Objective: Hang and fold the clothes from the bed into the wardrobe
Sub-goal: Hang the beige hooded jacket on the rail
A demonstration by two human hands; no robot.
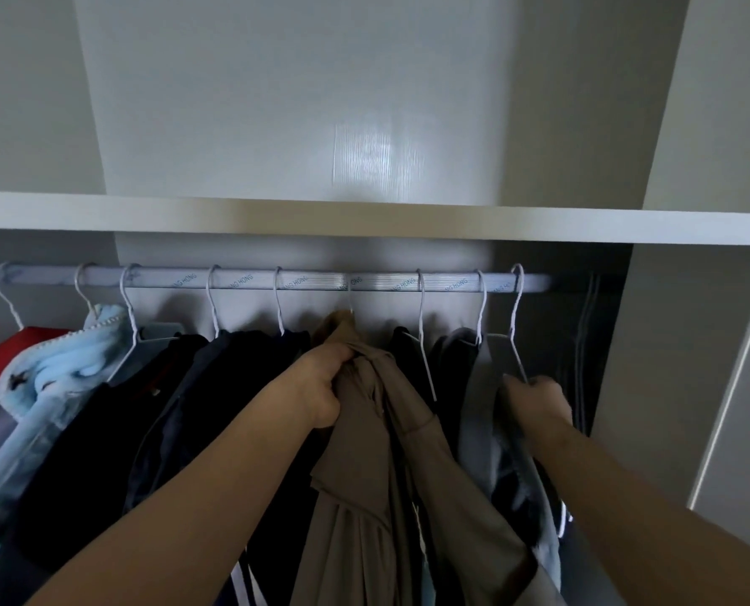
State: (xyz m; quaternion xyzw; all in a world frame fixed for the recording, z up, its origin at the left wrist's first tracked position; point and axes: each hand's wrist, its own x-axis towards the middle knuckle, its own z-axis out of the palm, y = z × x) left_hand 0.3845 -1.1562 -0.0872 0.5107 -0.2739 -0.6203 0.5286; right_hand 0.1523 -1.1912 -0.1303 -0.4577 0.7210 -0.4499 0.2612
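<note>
Bunching the tan fabric garment (pixel 366 435) at its collar, the left hand (pixel 320 387) clamps it just beneath the pale blue-grey wardrobe rail (pixel 242 279). Released before its hook seats, it could slide off. The right hand (pixel 539 402) grips a white wire hanger (pixel 514 317) nearby.

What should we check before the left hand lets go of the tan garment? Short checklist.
1. Tan garment hook over the rail: cannot tell, the hook is faint and blurred there.
2. Left hand grip: ok, fingers curled round bunched fabric just under the collar.
3. Right hand grip: ok, it holds the grey garment at the shoulder of its white hanger, off to the right.
4. Slot on the rail: ok, the neighbouring hooks stand apart on both sides.
5. Tan garment hangs smooth: not ok, it is twisted and bunched below the left hand.
</note>
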